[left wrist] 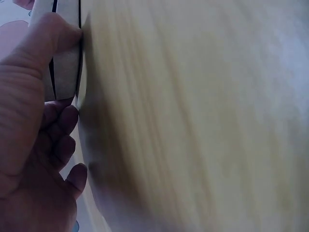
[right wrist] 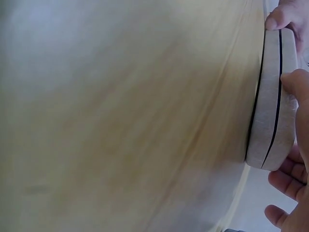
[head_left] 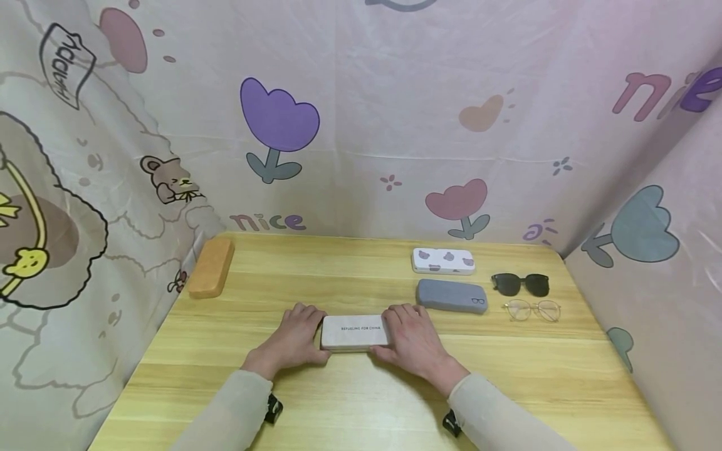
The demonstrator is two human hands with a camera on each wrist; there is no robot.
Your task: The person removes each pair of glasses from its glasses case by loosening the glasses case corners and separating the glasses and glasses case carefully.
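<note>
A pale grey glasses case (head_left: 351,340) with "REFUELING FOR CHINA" on its lid lies on the table in the head view, between both hands. My left hand (head_left: 293,338) holds its left end, the thumb against the front side. In the left wrist view that thumb (left wrist: 63,34) presses the case (left wrist: 67,72) below its dark seam. My right hand (head_left: 413,338) grips the right end, fingers over the lid and back. The right wrist view shows the right thumb (right wrist: 295,83) at the seam of the case (right wrist: 268,111). The lid looks closed.
Behind and to the right lie a blue-grey glasses case (head_left: 451,296) and a white patterned case (head_left: 443,261). Beside them are dark sunglasses (head_left: 509,284) and thin-framed glasses (head_left: 533,310). An orange case (head_left: 212,268) sits at the table's far left edge. Printed curtains (head_left: 361,125) enclose the table.
</note>
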